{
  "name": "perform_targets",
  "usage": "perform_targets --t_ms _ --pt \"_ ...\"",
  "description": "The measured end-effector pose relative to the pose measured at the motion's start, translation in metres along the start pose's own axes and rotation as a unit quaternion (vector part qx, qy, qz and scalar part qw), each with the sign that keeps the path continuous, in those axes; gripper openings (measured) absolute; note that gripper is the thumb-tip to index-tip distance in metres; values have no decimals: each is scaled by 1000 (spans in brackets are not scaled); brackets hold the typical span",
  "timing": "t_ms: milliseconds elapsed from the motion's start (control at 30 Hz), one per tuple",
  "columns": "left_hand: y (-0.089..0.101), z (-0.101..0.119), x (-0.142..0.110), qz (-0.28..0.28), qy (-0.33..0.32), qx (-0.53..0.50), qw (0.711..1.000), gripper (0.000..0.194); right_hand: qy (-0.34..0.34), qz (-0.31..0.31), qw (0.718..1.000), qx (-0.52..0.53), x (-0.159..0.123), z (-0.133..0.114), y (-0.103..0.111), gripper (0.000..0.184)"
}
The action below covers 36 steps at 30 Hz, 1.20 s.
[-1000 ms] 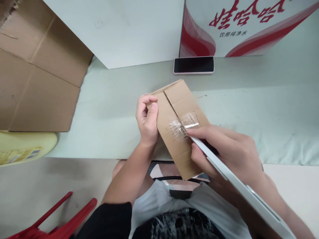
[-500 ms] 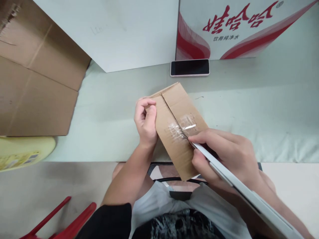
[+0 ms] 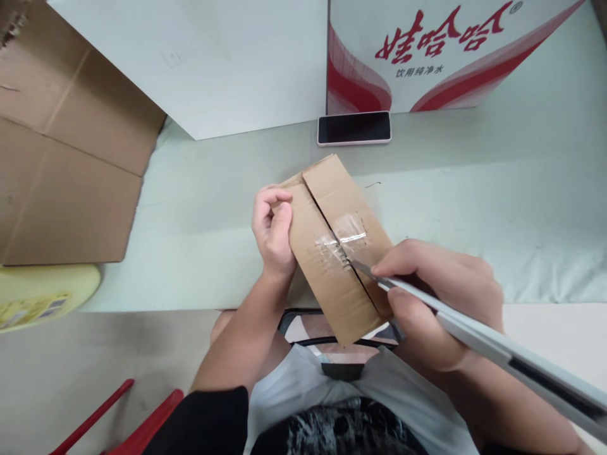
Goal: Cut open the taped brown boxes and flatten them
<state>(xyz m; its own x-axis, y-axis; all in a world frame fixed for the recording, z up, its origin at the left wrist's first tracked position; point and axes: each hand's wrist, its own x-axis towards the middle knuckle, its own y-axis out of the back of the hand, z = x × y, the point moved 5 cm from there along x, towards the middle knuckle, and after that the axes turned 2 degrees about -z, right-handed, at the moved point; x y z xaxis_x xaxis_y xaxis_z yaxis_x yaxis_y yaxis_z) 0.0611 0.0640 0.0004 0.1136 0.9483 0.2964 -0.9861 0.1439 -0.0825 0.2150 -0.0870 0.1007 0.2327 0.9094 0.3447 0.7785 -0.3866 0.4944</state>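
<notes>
A small brown cardboard box is tilted at the table's front edge, its seam running diagonally between two flaps. Clear tape, wrinkled and cut at the seam, crosses its middle. My left hand grips the box's left edge, fingers curled behind and thumb on the near side. In my right hand is a utility knife with a long white handle. Its dark blade tip touches the seam beside the tape. The box's underside and contents are hidden.
A phone lies in front of a white carton with red lettering. Large brown cardboard stands at the left, above a yellow container. Red chair parts show on the floor at lower left.
My right hand has shifted slightly right, and the knife has swung to a flatter angle, showing more of its blade. My left hand still holds the box.
</notes>
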Motion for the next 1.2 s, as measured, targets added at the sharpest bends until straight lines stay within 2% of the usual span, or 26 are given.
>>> perform_targets --t_ms 133,367,500,667,833,1000,1100,1200 --pt "0 -1 1 0 -5 -3 1000 34 -26 11 999 -14 -1 3 -1 18" --pt "1 -1 4 -10 -30 14 999 35 -19 -14 1000 2 0 3 0 18" --pt "7 1 4 -42 -61 16 997 30 36 -29 999 -2 2 0 4 20" --pt "16 2 2 -64 -63 27 996 28 89 -78 993 -22 3 -3 0 22" --pt "12 5 3 -76 -94 49 991 29 38 -52 997 -46 8 1 -3 23" --pt "9 -2 3 -74 -66 24 995 33 4 -32 999 -30 2 9 -3 22" --pt "7 -4 1 -64 -42 4 997 39 -27 -7 999 -33 -5 27 -6 24" --pt "5 -6 1 -54 -20 -19 998 44 -56 -22 997 -49 -7 54 -14 26"
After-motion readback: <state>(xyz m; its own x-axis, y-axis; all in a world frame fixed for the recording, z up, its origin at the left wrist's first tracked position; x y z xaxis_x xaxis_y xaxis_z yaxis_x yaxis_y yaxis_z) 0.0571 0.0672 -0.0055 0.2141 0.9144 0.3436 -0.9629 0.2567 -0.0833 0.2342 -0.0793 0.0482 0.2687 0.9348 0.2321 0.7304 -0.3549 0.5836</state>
